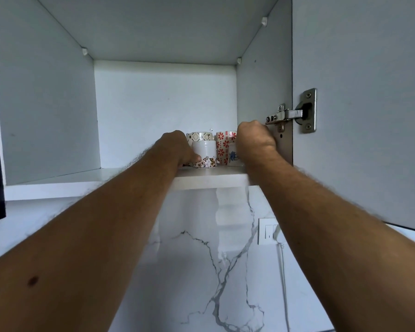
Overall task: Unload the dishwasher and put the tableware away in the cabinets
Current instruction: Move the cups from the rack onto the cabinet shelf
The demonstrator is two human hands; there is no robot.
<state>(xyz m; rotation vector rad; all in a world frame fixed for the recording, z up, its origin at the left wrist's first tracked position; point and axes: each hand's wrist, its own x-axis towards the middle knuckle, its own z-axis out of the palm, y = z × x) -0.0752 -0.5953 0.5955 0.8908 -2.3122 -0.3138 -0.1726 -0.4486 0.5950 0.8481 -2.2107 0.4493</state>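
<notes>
Both hands (177, 149) (254, 140) grip glossy cylindrical mugs (204, 154).

your two bare forearms reach up and forward side by side, both stretched nearly straight. your left hand (177, 147) is turned back-of-hand toward you, its fingers curled out of sight and the thumb low near the wrist. your right hand (254, 137) sits slightly higher, knuckles up, fingers folded under in a fist-like grip; what they close on is hidden.
</notes>
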